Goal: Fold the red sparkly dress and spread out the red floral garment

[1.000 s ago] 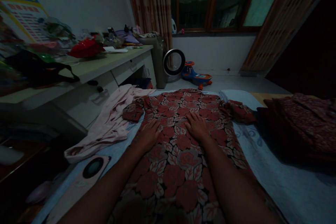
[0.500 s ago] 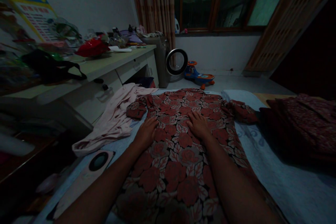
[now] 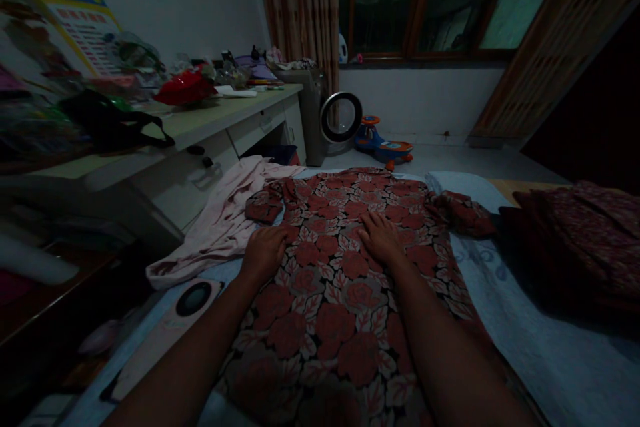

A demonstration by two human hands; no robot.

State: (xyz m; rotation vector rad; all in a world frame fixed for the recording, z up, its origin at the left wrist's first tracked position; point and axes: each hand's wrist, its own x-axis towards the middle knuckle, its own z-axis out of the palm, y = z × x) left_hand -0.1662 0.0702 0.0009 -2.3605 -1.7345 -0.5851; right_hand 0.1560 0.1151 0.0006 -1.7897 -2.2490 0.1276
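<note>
A long-sleeved floral dress (image 3: 333,320) in red, grey and black lies spread out on the light blue bed cover (image 3: 565,360). Its sleeves are bunched at both sides, and its lower end runs out of view. At its left edge is my left hand (image 3: 265,252), fingers bent and closed on the fabric. My right hand (image 3: 383,240) rests flat on the upper part of the dress, fingers spread. Just left of the dress lies a pale pink garment (image 3: 215,233), rumpled.
A dark pile of folded clothes (image 3: 580,247) sits on the right. By my left forearm lies a pale flat item with a dark round patch (image 3: 194,299). A cluttered desk (image 3: 240,107) lines the left wall. Beyond are an open washer door (image 3: 341,117) and a blue-orange ride-on toy (image 3: 383,145).
My left hand has slid left to the dress's edge, and its fingers have bent. My right hand stays nearly where it was. The view has shifted slightly.
</note>
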